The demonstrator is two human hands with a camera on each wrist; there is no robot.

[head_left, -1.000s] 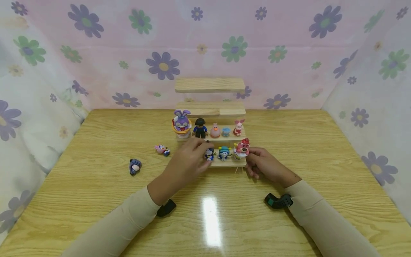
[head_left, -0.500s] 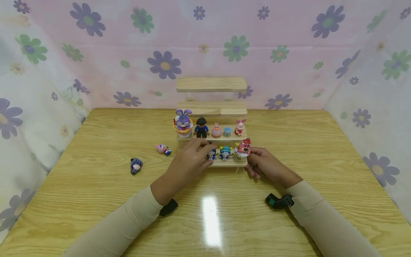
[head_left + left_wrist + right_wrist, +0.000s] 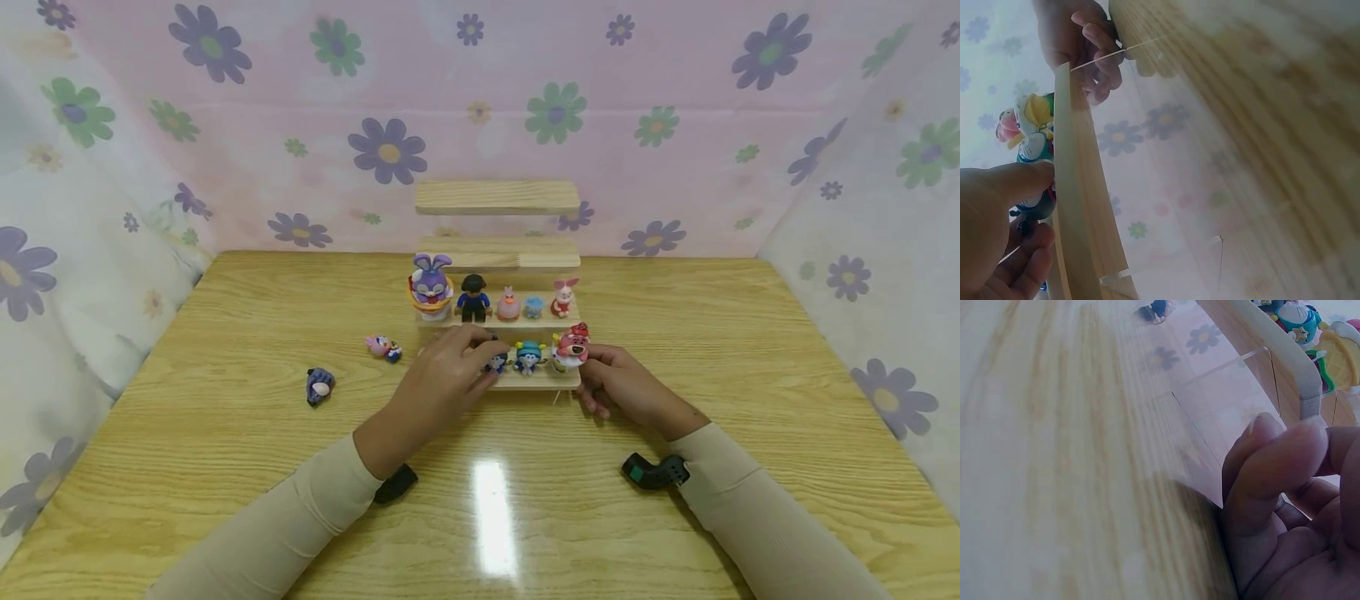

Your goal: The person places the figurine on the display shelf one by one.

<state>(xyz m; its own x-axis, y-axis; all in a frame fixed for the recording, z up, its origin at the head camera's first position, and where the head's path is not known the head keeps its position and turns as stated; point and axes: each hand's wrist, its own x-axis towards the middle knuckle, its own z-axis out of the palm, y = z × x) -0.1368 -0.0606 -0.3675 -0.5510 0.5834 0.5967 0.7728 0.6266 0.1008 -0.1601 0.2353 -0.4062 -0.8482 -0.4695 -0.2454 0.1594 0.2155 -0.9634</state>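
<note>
My left hand (image 3: 446,371) pinches a small dark-blue figurine (image 3: 497,363) on the lowest step of a wooden display stand (image 3: 525,382). The thumb is at its front; the hand hides part of it and the left of the step. To its right sit a figurine in a teal hat with yellow horns (image 3: 528,357) and a pink bear figurine in a red hat (image 3: 572,347). My right hand (image 3: 626,385) is against the right end of that step, beside the bear. Its lower fingers (image 3: 1260,481) hang loosely curled below the board.
The step above carries a purple rabbit in a basket (image 3: 431,287), a black-haired toy figure (image 3: 473,300) and several smaller figurines. Two higher boards (image 3: 497,196) rise behind. On the table at left lie a grey-blue donkey figurine (image 3: 320,386) and a pink-headed figurine (image 3: 383,347).
The head view has shifted slightly. My left fingers have drawn a little further over the dark-blue figurine, and my right hand stays by the step's end.
</note>
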